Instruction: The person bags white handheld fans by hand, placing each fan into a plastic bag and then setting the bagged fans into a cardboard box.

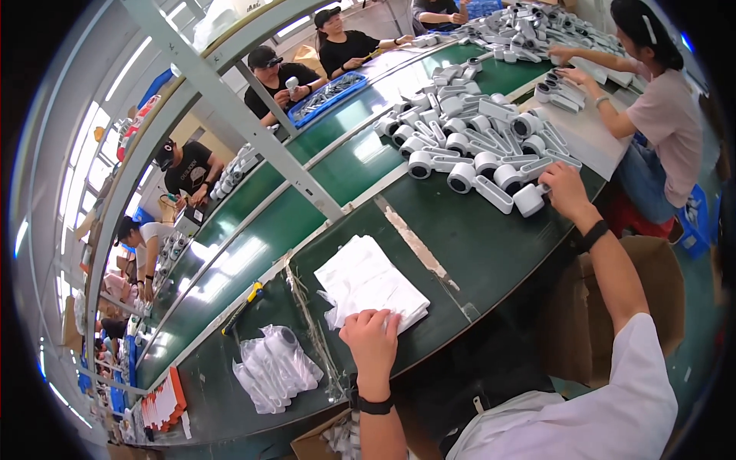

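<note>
My left hand rests on the near edge of a stack of thin white plastic bags, its fingers curled and pinching there. At the near right of a large pile, my right hand is closed on a white round-headed part; its grip hides some of it. The pile of similar parts shows round heads with dark faces and long slotted grey-white handles. To the left of the bags lie several parts wrapped in clear plastic.
A yellow-and-black tool and orange-white cards lie on the green table at left. A metal post rises beyond the bags. An open cardboard box stands below right. A co-worker handles parts at right; others work across the conveyor.
</note>
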